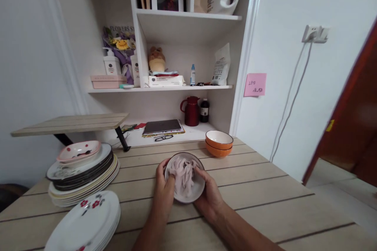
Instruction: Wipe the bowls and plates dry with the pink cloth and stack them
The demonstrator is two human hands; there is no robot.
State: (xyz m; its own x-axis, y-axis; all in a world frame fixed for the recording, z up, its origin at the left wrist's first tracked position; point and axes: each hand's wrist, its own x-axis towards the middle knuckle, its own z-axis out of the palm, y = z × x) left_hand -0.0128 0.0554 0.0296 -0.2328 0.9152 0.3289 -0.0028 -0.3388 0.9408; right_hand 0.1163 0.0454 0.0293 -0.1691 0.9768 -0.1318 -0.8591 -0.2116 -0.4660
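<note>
A round bowl [198, 191] with a dark rim and pale inside is held tilted above the wooden table, its opening facing me. Bunched inside it lies a pale pinkish-grey cloth [185, 178]. My left hand [165, 183] grips the bowl's left side, the thumb over the rim against the cloth. From the right, my right hand [209, 194] supports the bowl, fingers partly hidden behind it and thumb at the cloth's edge. Two stacked orange bowls [218, 145] with white insides stand just beyond, to the right.
At left on the table [250, 204] are a tall stack of plates [85, 186] topped by a pink-rimmed dish [79, 151], and nearer, flowered oval plates [88, 219]. Behind stand a small raised stand [73, 122], a laptop [162, 126], glasses [163, 138] and a red jug [192, 111].
</note>
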